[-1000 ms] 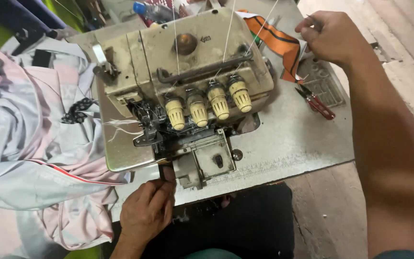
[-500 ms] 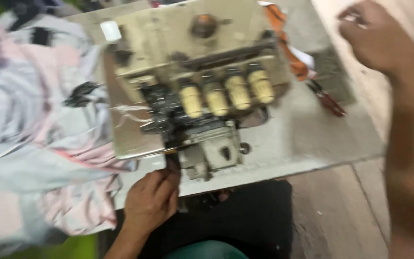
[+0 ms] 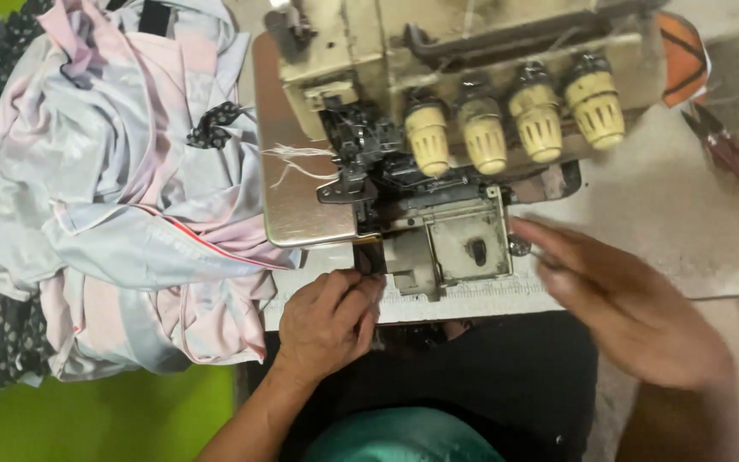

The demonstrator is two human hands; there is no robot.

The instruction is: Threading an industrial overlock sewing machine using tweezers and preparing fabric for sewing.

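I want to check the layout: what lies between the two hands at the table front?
In the head view, the machine's small front cover plate lies between left hand and right hand.

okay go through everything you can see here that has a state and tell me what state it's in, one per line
Left hand: fingertips at the front edge of the sewing machine, grip unclear.
Right hand: blurred, fingers extended beside the machine's front cover.
Front cover: shut.
Four cream tension knobs: all upright on the machine.
Pile of pale fabric: crumpled, heaped left of the machine.
Red-handled snips: lying flat on the table.
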